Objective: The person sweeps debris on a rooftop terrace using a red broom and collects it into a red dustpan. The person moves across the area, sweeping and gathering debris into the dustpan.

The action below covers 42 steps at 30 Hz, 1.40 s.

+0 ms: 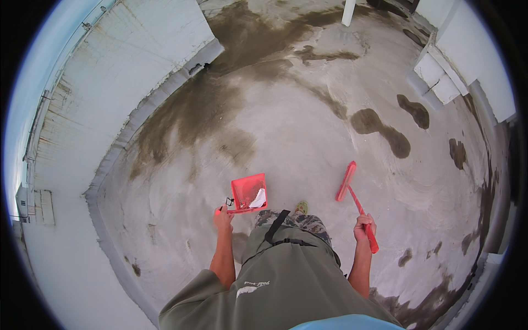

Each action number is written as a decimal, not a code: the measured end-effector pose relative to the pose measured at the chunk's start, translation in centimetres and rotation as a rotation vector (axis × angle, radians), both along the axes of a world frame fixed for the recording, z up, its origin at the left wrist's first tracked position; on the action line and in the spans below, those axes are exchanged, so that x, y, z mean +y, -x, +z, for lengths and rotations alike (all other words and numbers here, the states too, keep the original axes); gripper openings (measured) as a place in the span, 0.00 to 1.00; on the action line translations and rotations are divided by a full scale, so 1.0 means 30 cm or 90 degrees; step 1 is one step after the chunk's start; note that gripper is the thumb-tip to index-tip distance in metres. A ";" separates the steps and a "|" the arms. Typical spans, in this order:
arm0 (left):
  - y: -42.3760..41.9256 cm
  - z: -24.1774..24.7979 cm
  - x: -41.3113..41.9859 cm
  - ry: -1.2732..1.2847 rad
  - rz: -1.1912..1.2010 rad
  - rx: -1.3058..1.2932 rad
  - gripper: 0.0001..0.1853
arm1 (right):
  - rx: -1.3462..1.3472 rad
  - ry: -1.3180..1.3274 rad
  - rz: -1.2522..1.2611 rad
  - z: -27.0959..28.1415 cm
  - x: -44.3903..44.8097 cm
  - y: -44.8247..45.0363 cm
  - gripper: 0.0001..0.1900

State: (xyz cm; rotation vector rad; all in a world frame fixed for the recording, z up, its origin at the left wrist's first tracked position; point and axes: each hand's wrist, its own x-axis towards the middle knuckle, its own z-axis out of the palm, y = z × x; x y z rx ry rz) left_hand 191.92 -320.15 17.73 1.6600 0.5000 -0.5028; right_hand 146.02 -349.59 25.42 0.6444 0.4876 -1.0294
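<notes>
A red plastic dustpan hangs from my left hand, which is closed around its handle. Dark debris and a white scrap lie in the pan. To the right, my right hand grips the red handle of a brush. The brush has a long narrow red head with bristles and points forward, away from me. Whether its bristles touch the floor I cannot tell. One green shoe shows on the floor between the two tools.
Grey concrete floor spreads around me, with dark damp patches. On the left runs a stained white parapet wall. A white post stands far ahead. A white block juts out by the right wall.
</notes>
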 end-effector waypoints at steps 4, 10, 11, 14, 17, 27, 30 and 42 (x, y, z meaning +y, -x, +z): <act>-0.133 0.025 -0.299 0.044 0.052 -0.020 0.12 | -0.070 0.068 0.044 -0.054 -0.427 -0.208 0.07; -0.384 -0.063 -0.707 0.041 0.103 -0.007 0.14 | -0.014 0.078 0.071 -0.134 -1.052 -0.575 0.05; -0.433 -0.086 -0.774 0.021 0.099 0.006 0.14 | -0.014 0.073 0.065 -0.141 -1.123 -0.621 0.04; -0.674 -0.112 -1.031 0.002 0.091 0.015 0.13 | 0.010 0.076 0.069 -0.140 -1.366 -0.857 0.04; -0.869 -0.114 -1.280 0.014 0.073 0.026 0.13 | 0.082 0.036 0.062 -0.138 -1.538 -0.996 0.04; -1.372 -0.114 -1.970 -0.010 0.012 -0.036 0.10 | 0.133 -0.184 0.115 -0.183 -2.079 -1.476 0.24; -1.506 -0.153 -2.162 -0.004 0.032 -0.037 0.09 | 0.177 -0.057 0.101 -0.221 -2.312 -1.681 0.03; -1.943 -0.023 -3.014 0.028 0.127 0.004 0.14 | 0.104 -0.171 0.075 -0.292 -3.262 -2.298 0.03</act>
